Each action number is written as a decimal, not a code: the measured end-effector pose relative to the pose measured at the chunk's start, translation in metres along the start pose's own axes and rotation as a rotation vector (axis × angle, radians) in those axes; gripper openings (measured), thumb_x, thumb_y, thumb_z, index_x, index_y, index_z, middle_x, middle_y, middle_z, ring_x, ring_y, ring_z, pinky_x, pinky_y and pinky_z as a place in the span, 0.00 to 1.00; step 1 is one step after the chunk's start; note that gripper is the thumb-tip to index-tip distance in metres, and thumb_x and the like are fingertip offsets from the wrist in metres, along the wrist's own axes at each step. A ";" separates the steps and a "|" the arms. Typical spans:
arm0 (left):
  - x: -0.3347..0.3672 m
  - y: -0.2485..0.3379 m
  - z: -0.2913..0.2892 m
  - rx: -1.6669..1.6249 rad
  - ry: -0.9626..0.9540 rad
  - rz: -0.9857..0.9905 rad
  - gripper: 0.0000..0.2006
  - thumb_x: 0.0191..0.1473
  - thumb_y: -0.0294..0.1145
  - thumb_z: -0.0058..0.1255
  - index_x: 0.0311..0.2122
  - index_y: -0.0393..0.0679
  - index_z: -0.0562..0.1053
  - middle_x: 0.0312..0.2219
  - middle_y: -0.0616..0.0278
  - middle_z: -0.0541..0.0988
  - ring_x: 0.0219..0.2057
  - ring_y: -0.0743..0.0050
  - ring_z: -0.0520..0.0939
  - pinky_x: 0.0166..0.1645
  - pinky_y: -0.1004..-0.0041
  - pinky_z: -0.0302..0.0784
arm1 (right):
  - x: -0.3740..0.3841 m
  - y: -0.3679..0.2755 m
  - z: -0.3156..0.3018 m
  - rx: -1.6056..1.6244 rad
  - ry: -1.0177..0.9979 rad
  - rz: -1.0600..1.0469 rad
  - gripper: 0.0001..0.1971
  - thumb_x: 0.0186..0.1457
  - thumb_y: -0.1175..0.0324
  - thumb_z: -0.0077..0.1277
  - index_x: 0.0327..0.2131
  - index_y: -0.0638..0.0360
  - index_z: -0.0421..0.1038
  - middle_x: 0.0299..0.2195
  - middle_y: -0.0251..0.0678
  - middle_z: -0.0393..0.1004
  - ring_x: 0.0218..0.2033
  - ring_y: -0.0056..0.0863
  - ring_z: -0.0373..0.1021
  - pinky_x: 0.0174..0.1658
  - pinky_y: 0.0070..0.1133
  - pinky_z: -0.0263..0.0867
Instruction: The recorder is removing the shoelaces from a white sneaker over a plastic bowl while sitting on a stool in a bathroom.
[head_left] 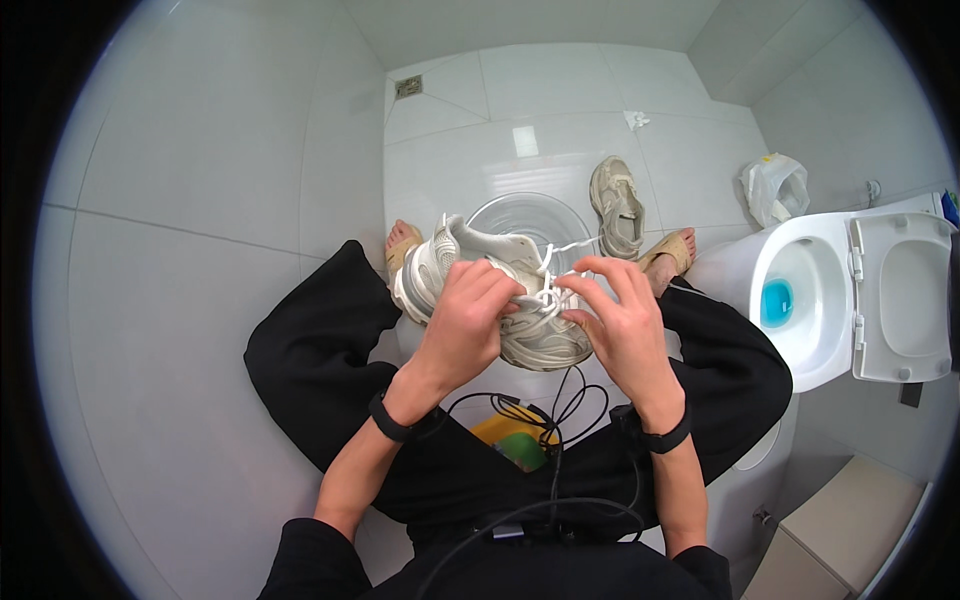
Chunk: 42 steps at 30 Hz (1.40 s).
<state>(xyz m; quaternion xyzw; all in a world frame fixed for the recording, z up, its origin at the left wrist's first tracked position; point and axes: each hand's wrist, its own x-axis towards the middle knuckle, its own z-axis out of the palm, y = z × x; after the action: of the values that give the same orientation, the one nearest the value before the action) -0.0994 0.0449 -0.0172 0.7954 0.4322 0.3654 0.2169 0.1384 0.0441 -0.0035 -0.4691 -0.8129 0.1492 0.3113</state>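
Note:
A white and beige sneaker (543, 352) is held between my knees, over a clear round basin (535, 210), its toe pointing to the right. White shoelaces (548, 300) cross its front, with loose loops standing up. My left hand (465, 312) is closed, thumb and fingers pinched on the sneaker at the tongue and lace edge; exactly what its fingertips grip is partly hidden. On the other side, my right hand (622, 318) has its thumb and forefinger bent around the shoelaces, pinching them. A second sneaker (617, 207) of the same colour rests on the floor beyond, to the right.
At the right stands a toilet (735, 275) with its lid up and blue water inside. A white plastic bag (775, 190) is behind it. Black cables (575, 400) hang between my legs above a yellow and green object (505, 435). A floor drain (409, 87) lies far left.

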 end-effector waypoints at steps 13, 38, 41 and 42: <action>0.001 0.002 0.000 -0.001 -0.057 0.001 0.16 0.46 0.07 0.54 0.39 0.38 0.78 0.32 0.57 0.78 0.39 0.52 0.77 0.51 0.60 0.71 | -0.004 0.003 0.002 -0.008 0.010 -0.108 0.12 0.50 0.63 0.72 0.36 0.54 0.82 0.39 0.29 0.79 0.48 0.35 0.75 0.53 0.35 0.69; 0.001 0.000 -0.004 0.045 -0.063 0.018 0.17 0.46 0.07 0.55 0.40 0.39 0.79 0.32 0.58 0.79 0.39 0.52 0.78 0.50 0.61 0.71 | -0.003 0.010 0.008 -0.323 0.034 -0.123 0.06 0.51 0.69 0.61 0.32 0.51 0.74 0.33 0.29 0.72 0.39 0.30 0.71 0.46 0.30 0.64; 0.000 0.001 -0.005 0.063 -0.056 0.011 0.16 0.46 0.08 0.56 0.40 0.39 0.80 0.32 0.57 0.79 0.39 0.52 0.78 0.50 0.61 0.71 | -0.002 0.030 -0.012 -0.494 0.074 0.009 0.05 0.53 0.71 0.61 0.32 0.51 0.74 0.34 0.30 0.72 0.41 0.31 0.71 0.47 0.31 0.64; 0.000 0.000 -0.004 0.065 -0.027 -0.006 0.16 0.47 0.08 0.56 0.40 0.38 0.79 0.31 0.57 0.79 0.39 0.53 0.78 0.50 0.61 0.71 | -0.003 0.038 -0.021 -0.488 0.101 0.067 0.05 0.54 0.72 0.60 0.33 0.52 0.74 0.34 0.31 0.71 0.41 0.33 0.71 0.47 0.31 0.64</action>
<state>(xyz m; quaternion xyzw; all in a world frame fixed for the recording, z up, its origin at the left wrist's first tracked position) -0.1029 0.0454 -0.0146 0.8056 0.4431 0.3399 0.1977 0.1782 0.0602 -0.0083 -0.5639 -0.7922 -0.0648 0.2241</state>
